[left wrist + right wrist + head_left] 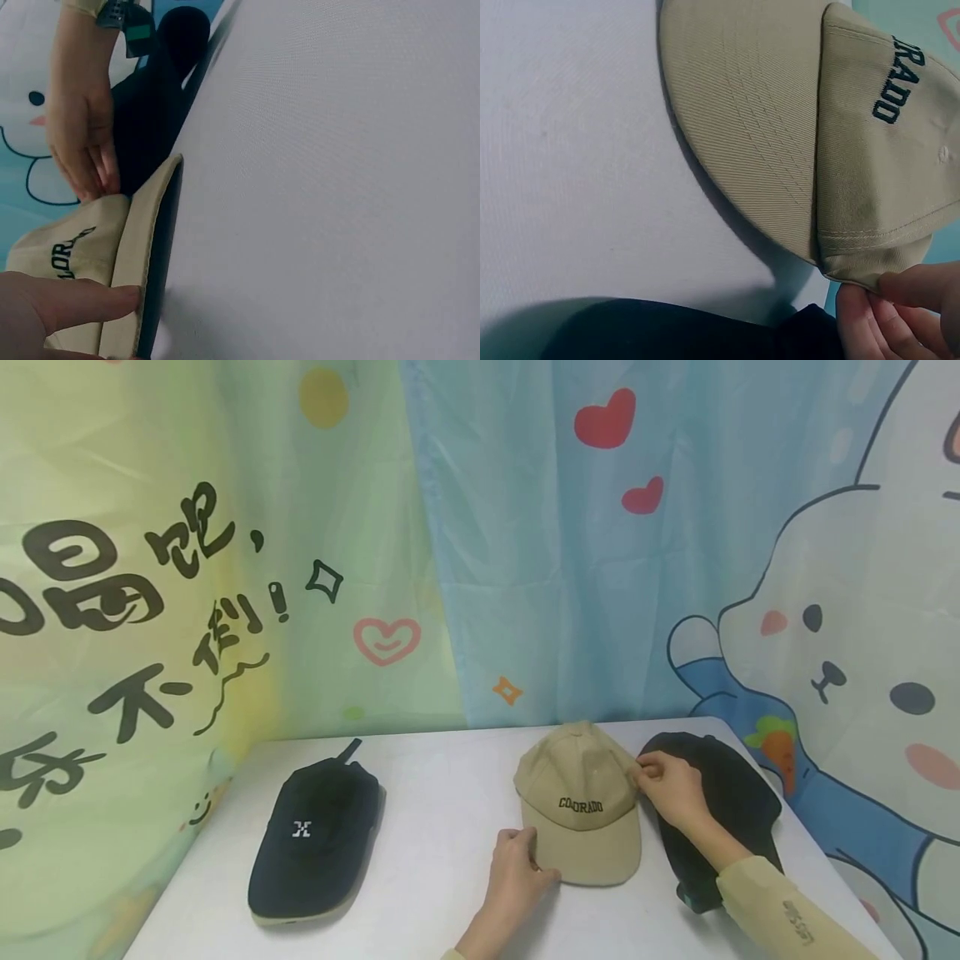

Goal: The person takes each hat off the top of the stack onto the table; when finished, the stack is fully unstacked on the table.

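A tan baseball cap (577, 777) with dark COLORADO lettering sits on the white table, brim toward me. My left hand (516, 877) pinches the left edge of its brim; in the left wrist view the thumb (90, 304) lies on top of the brim. On the other side, my right hand (675, 789) pinches the cap's lower side edge, between thumb and fingers in the right wrist view (900, 307). Beneath the right forearm lies a black cap (720, 777), partly hidden by that arm.
A dark navy cap (318, 835) with a small white mark rests at the table's left, its strap end sticking up at the back. The white table (442, 802) ends at a printed cloth backdrop (495, 543) with hearts and a cartoon rabbit.
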Demonstrator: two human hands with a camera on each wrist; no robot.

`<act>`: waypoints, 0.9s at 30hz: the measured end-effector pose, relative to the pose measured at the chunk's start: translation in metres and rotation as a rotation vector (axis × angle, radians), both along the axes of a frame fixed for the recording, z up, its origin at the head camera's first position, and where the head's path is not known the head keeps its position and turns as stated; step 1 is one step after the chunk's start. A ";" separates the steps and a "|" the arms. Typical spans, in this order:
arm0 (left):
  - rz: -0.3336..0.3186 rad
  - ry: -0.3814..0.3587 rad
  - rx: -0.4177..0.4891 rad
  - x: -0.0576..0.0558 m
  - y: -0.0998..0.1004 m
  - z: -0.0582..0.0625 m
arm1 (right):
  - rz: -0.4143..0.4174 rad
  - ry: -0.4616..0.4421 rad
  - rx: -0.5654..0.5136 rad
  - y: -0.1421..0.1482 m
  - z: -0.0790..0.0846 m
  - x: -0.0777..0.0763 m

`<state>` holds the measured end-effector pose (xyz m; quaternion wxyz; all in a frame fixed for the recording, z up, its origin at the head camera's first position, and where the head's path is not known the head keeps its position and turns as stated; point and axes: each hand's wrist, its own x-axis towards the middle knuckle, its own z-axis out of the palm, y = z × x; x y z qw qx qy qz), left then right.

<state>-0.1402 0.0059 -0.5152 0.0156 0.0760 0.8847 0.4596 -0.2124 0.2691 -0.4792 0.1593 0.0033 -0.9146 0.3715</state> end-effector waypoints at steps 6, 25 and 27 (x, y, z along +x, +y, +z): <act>0.001 -0.001 -0.006 0.001 0.000 0.001 | -0.034 0.012 0.078 -0.004 -0.002 -0.002; 0.004 0.006 0.005 0.003 -0.001 0.004 | 0.002 -0.034 0.138 -0.012 0.000 0.001; 0.000 0.003 0.008 0.003 -0.002 0.004 | 0.007 -0.042 0.140 -0.013 0.001 0.002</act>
